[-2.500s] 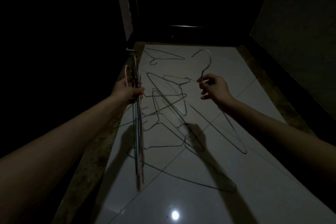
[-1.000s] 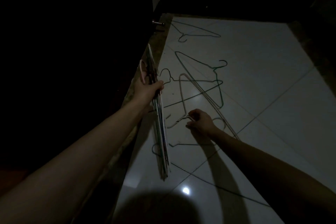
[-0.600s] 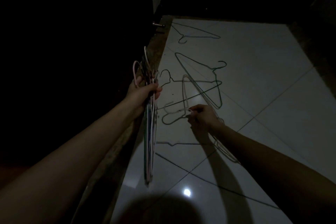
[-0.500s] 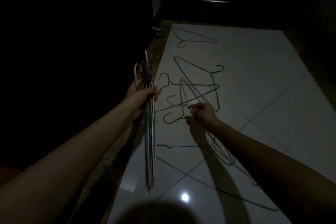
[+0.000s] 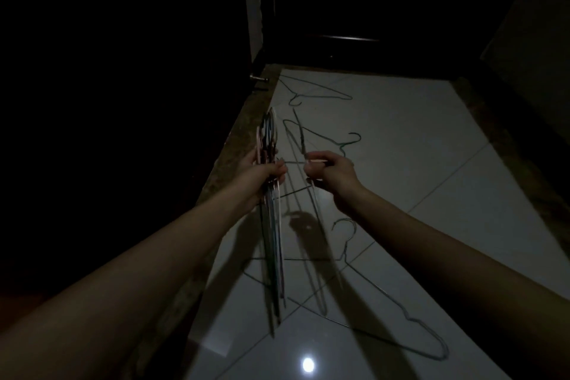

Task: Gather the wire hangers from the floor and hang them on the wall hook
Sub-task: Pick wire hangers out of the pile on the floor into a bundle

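My left hand grips a bundle of several wire hangers that hangs down edge-on over the floor, hooks sticking up above my fingers. My right hand pinches one more wire hanger at its neck, lifted off the floor just right of the bundle. On the white tiled floor lie other hangers: a green one far back, another green one behind my right hand, and a pale one near me on the right. No wall hook is visible.
The room is very dark. A dark door with a metal handle stands at the left, beside a brown marble floor border. A dark wall closes the far end and another rises at the right. A lamp reflection glints on the tile.
My right hand picked a hanger up off the floor and carried it up toward the bundle in my left hand. The bundle stayed in my left hand throughout.
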{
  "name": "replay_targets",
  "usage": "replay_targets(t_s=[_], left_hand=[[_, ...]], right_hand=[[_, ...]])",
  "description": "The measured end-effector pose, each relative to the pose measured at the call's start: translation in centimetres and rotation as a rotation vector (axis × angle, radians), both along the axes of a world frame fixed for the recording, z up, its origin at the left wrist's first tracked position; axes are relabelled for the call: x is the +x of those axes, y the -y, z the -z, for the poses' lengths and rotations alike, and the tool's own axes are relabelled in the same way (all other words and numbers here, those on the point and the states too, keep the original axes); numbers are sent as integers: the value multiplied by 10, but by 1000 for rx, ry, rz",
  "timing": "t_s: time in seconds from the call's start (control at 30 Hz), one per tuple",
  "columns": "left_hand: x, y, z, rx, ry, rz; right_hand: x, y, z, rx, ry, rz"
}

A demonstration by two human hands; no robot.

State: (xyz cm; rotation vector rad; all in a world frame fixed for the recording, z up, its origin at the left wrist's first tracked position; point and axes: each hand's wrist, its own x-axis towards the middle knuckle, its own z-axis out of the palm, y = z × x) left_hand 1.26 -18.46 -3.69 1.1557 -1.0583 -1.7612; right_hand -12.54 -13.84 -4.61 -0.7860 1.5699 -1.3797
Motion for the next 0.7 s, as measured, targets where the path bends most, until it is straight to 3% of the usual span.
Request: replay_targets(t_s=[0.17, 0.43, 0.57, 0.7], left_hand=[[-12, -3, 4, -45, -5, 64], [-32, -10, 6, -35, -22, -38], [-36, -7, 11, -12, -6, -99], [-39, -5, 14, 9, 11, -80]], right_hand=[[10, -5, 0, -10, -38, -10], [2, -14, 6, -38, 13, -71], [-24, -30, 30, 40, 24, -57], [-58, -60, 66, 146, -99, 1]])
